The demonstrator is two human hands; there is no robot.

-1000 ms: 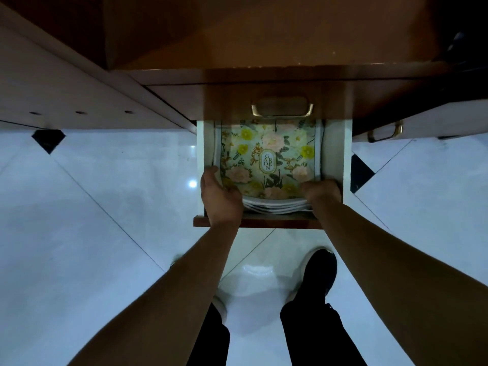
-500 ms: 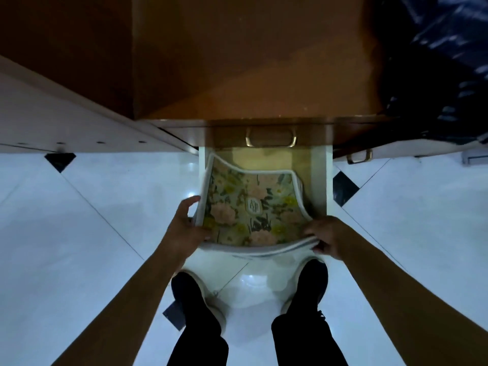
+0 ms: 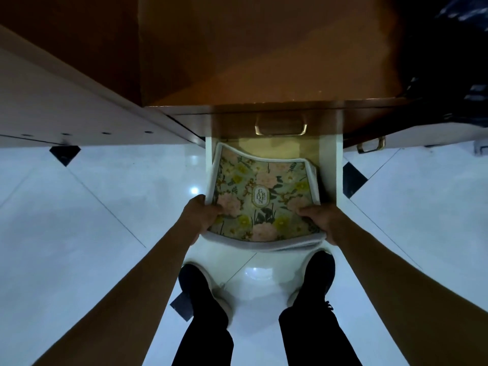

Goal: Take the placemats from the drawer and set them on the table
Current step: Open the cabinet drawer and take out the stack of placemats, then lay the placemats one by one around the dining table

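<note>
The drawer (image 3: pixel 328 165) walls are hemming the placemats (image 3: pixel 261 199) on both sides, the bench (image 3: pixel 264 62) edge is overhanging behind, and open floor (image 3: pixel 92 220) is lying clear in front.

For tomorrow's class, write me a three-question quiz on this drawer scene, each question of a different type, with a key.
1. True or false: the left hand and the right hand each grip a near corner of the stack of placemats.
2. Multiple choice: the top placemat's print is A) plain grey, B) floral, C) checked.
3. Fill in: the far end of the stack lies over the open ____, below a closed drawer with a brass handle.

Key: 1 true; 2 B; 3 drawer.
</note>
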